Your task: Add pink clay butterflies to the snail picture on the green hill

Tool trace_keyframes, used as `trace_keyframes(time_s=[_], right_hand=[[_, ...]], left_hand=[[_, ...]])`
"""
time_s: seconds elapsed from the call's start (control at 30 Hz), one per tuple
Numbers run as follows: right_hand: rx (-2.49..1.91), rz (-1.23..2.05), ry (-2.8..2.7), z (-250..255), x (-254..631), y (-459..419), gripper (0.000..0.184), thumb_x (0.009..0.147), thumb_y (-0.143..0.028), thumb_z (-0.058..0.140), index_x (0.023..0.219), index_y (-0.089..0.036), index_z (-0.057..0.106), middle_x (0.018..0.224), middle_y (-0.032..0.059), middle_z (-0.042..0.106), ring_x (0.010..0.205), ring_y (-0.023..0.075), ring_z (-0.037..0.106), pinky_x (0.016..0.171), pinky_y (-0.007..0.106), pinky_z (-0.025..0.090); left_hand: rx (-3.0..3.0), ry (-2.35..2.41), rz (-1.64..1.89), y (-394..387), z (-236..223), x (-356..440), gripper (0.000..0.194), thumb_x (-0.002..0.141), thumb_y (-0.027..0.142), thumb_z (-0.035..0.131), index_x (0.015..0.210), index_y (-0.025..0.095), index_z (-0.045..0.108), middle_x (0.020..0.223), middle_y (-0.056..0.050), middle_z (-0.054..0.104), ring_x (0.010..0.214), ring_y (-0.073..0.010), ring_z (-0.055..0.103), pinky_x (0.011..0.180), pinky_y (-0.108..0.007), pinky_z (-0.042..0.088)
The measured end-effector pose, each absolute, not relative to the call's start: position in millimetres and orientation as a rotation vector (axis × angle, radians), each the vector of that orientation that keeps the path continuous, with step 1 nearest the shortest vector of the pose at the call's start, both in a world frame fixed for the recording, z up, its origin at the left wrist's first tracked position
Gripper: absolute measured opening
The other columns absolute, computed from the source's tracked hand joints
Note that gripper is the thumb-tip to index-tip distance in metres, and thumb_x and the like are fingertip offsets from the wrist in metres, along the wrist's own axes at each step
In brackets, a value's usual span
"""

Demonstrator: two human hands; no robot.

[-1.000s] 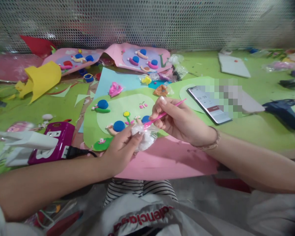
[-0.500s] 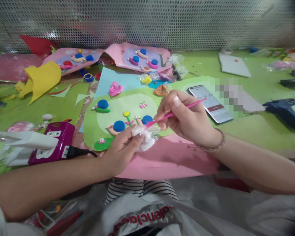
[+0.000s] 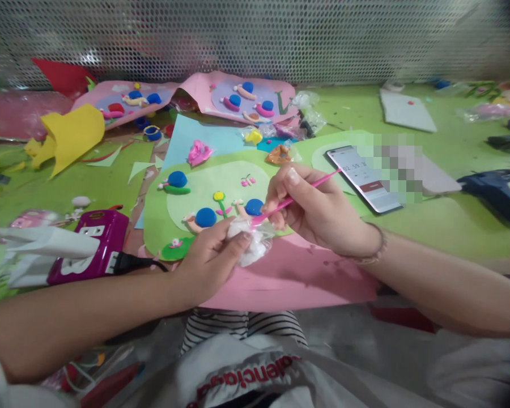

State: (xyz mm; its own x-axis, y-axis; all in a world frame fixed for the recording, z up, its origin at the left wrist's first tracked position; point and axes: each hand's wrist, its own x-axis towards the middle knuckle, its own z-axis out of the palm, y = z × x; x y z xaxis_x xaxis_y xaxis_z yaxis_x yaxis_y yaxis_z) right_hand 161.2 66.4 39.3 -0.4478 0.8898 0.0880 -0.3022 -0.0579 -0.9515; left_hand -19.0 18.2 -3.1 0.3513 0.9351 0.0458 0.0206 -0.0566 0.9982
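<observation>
Pinched in my left hand (image 3: 212, 258) is a clear plastic bag of white modelling clay (image 3: 255, 249). My right hand (image 3: 318, 209) grips a pink plastic modelling tool (image 3: 284, 203) like a pen, its flat end at the white clay by the bag's mouth. Beneath my hands lies a green paper sheet (image 3: 153, 221) with clay snails on it, among them one with a blue shell (image 3: 205, 217) and another blue-shelled snail (image 3: 177, 180) on a green body. A yellow clay flower (image 3: 219, 196) stands between them. Pink paper (image 3: 289, 283) lies under my wrists.
A phone (image 3: 365, 178) showing a timer lies right of my right hand, with a blue glue gun (image 3: 495, 190) farther right. At left sits a purple power strip (image 3: 91, 243) with plugs and cable. Behind are orange clay (image 3: 279, 154), pink clay (image 3: 199, 153) and pink snail sheets (image 3: 199, 90).
My right hand and the tool have shifted slightly down and left, with the tool's tip still at the clay. The bag has turned a little in my left hand.
</observation>
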Motion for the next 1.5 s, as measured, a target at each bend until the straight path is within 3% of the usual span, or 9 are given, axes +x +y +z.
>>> trace_keyframes(time_s=[0.3, 0.5, 0.8, 1.07, 1.17, 1.5], right_hand=[[-0.581, 1.541, -1.394, 35.8, 165.5, 68.6, 0.028, 0.086, -0.04, 0.058, 0.072, -0.016, 0.053, 0.067, -0.0016, 0.065, 0.051, 0.0054, 0.062, 0.046, 0.015, 0.05], [-0.601, 1.455, -1.454, 34.8, 166.5, 67.9, 0.029, 0.085, -0.042, 0.058, 0.072, -0.018, 0.051, 0.066, -0.002, 0.064, 0.049, 0.0062, 0.06, 0.044, 0.017, 0.048], [-0.699, 1.528, -1.394, 36.4, 163.7, 68.5, 0.034, 0.08, -0.048, 0.062, 0.069, -0.018, 0.051, 0.063, -0.0018, 0.063, 0.047, 0.0057, 0.058, 0.043, 0.016, 0.048], [-0.734, 1.618, -1.294, 38.5, 160.7, 68.3, 0.034, 0.078, -0.046, 0.064, 0.067, -0.016, 0.052, 0.062, -0.002, 0.063, 0.047, 0.0044, 0.059, 0.045, 0.013, 0.05], [-0.741, 1.6, -1.312, 37.2, 162.1, 68.1, 0.034, 0.078, -0.047, 0.064, 0.068, -0.017, 0.052, 0.063, -0.0016, 0.063, 0.048, 0.005, 0.059, 0.047, 0.014, 0.051], [-0.698, 1.65, -1.263, 37.1, 158.9, 67.5, 0.032, 0.079, -0.045, 0.064, 0.07, -0.017, 0.05, 0.064, -0.0026, 0.064, 0.049, 0.0038, 0.059, 0.047, 0.013, 0.05]], left_hand=[[1.205, 0.856, 0.992, 19.2, -2.7, -14.2, 0.023, 0.087, 0.041, 0.058, 0.083, 0.019, 0.058, 0.069, 0.003, 0.055, 0.06, -0.0066, 0.048, 0.058, -0.016, 0.043], [1.159, 0.896, 0.994, 18.4, -1.4, -12.9, 0.028, 0.084, 0.047, 0.061, 0.083, 0.019, 0.058, 0.066, 0.002, 0.058, 0.059, -0.0093, 0.054, 0.057, -0.018, 0.047], [1.166, 0.91, 0.999, 19.6, -4.3, -12.9, 0.03, 0.085, 0.048, 0.058, 0.091, 0.019, 0.061, 0.069, 0.001, 0.061, 0.066, -0.0115, 0.059, 0.063, -0.02, 0.051], [1.102, 0.824, 1.019, 18.6, -3.0, -13.7, 0.021, 0.087, 0.042, 0.059, 0.095, 0.022, 0.063, 0.073, 0.003, 0.063, 0.065, -0.0061, 0.058, 0.063, -0.014, 0.049], [1.122, 0.837, 1.019, 18.9, -4.7, -14.1, 0.023, 0.086, 0.042, 0.06, 0.097, 0.022, 0.062, 0.071, 0.003, 0.061, 0.067, -0.0082, 0.059, 0.064, -0.016, 0.05], [1.203, 0.924, 1.032, 19.6, -2.1, -14.0, 0.024, 0.085, 0.042, 0.06, 0.084, 0.018, 0.06, 0.072, 0.001, 0.06, 0.064, -0.0096, 0.054, 0.06, -0.018, 0.047]])
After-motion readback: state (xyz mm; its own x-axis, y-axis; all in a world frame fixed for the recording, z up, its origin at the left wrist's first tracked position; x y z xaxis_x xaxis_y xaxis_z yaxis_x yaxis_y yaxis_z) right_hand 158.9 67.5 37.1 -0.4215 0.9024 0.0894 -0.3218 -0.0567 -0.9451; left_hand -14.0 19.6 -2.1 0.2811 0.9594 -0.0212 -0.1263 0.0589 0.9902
